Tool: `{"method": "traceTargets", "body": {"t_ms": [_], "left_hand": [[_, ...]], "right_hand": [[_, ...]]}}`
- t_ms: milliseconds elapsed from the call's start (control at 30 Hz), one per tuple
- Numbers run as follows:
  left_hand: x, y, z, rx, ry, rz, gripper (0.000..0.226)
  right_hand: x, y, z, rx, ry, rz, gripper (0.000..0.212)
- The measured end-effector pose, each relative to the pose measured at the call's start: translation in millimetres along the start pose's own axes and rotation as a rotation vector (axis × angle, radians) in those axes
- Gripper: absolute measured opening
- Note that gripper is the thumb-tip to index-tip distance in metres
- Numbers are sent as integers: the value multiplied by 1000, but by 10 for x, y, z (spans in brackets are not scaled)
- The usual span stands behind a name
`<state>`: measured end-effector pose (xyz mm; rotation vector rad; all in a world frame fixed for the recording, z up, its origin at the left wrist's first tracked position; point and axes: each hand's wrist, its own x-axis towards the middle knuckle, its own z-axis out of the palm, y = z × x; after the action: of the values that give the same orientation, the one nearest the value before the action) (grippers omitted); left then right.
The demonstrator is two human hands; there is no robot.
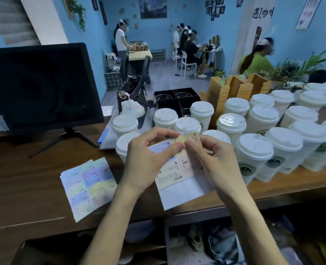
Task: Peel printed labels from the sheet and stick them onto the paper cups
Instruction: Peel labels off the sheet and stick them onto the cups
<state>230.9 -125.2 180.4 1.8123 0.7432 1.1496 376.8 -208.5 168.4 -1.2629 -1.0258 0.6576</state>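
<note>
Both hands raised over the brown surface (34, 178), left hand (148, 159) and right hand (215, 159) pinching a label sheet (177, 175) at its yellow top label (187, 139), lidded white paper cups (254, 146) crowded behind, another pastel sheet (89, 186) lying left, dark monitor (40, 87) far left.

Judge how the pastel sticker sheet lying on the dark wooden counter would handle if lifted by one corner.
The pastel sticker sheet looks thin and flat, so probably floppy and very light. Its near end overhangs the dark wooden counter edge, so a push might slide it off.
</note>
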Motion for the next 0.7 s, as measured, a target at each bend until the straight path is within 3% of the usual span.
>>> {"method": "traceTargets", "body": {"t_ms": [267,433,500,700], "left_hand": [[-186,187,709,2,251,-12,15],[-317,210,866,87,375,-80,8],[-346,197,896,86,388,-109,8],[-422,91,940,162,356,-140,7]], "right_hand": [[27,109,-618,-34,-37,-28,23],[-45,201,-802,151,-255,106,15],[-95,265,-842,190,-325,127,15],[-145,378,-883,216,-294,149,14]]}}
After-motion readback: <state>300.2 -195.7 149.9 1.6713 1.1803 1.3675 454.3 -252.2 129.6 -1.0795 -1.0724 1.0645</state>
